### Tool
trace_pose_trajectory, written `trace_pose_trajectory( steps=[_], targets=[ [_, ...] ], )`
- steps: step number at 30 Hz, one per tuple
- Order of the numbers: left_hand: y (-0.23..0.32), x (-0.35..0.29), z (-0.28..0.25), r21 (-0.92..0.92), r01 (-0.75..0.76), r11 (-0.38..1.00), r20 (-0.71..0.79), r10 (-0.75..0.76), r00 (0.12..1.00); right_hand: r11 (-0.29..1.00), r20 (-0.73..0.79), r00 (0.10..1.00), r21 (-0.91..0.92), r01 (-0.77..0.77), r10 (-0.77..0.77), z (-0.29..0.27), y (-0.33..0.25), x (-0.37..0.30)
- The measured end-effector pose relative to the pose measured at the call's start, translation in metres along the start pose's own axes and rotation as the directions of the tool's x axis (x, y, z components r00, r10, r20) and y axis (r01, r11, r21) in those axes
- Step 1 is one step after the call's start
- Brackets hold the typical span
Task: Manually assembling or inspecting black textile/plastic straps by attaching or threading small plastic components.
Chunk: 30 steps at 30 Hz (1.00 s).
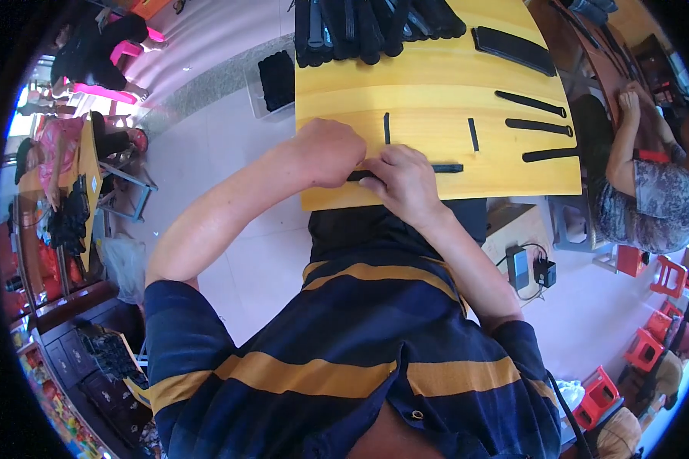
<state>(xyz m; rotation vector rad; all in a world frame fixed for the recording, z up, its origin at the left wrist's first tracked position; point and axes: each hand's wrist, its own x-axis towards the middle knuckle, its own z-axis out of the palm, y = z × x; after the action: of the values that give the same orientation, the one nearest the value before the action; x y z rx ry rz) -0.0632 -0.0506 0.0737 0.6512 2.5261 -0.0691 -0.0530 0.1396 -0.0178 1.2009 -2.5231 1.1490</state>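
Observation:
Near the front edge of the yellow tabletop (429, 92), both of my hands are on a narrow black strap (448, 168). My left hand (331, 151) is closed in a fist at the strap's left end. Beside it, my right hand (406, 180) pinches the strap between thumb and fingers, and the right end sticks out past it. Two short black strips (473, 135) lie upright beyond my hands. To the right are several flat black straps (540, 127), some with a loop at the end. My fingers hide the strap's middle.
A large heap of black straps (360, 30) covers the table's far left, with a black bundle (514, 50) at far right. A clear bin (259, 92) of black pieces stands on the floor. Black power adapters (517, 268) sit right of my lap. Another person (651, 183) works at right.

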Motion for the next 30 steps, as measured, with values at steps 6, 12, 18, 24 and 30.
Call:
trace_pose_trajectory(
  steps=[6,12,18,24,30],
  targets=[
    [0.001,0.000,-0.004,0.032,0.029,0.999,0.040,-0.030,0.999,0.998,0.030,0.998,-0.005,-0.055,0.055,0.008,-0.004,0.002],
    [0.002,0.004,0.003,0.035,0.042,0.999,0.040,-0.043,0.998,0.999,-0.038,0.999,0.035,-0.022,0.023,0.016,0.001,0.000],
    [-0.002,0.005,0.014,-0.088,0.024,0.996,-0.004,-0.025,1.000,1.000,0.006,1.000,0.017,-0.017,0.017,0.013,-0.001,0.002],
    [0.008,-0.001,0.021,-0.107,0.100,0.989,-0.044,-0.105,0.993,1.000,-0.020,1.000,-0.022,-0.001,0.001,0.015,-0.001,-0.002],
    [0.013,-0.021,0.020,-0.143,0.179,0.973,-0.052,-0.188,0.981,0.994,-0.283,0.953,-0.060,0.091,-0.104,-0.007,-0.032,-0.016]
  ],
)
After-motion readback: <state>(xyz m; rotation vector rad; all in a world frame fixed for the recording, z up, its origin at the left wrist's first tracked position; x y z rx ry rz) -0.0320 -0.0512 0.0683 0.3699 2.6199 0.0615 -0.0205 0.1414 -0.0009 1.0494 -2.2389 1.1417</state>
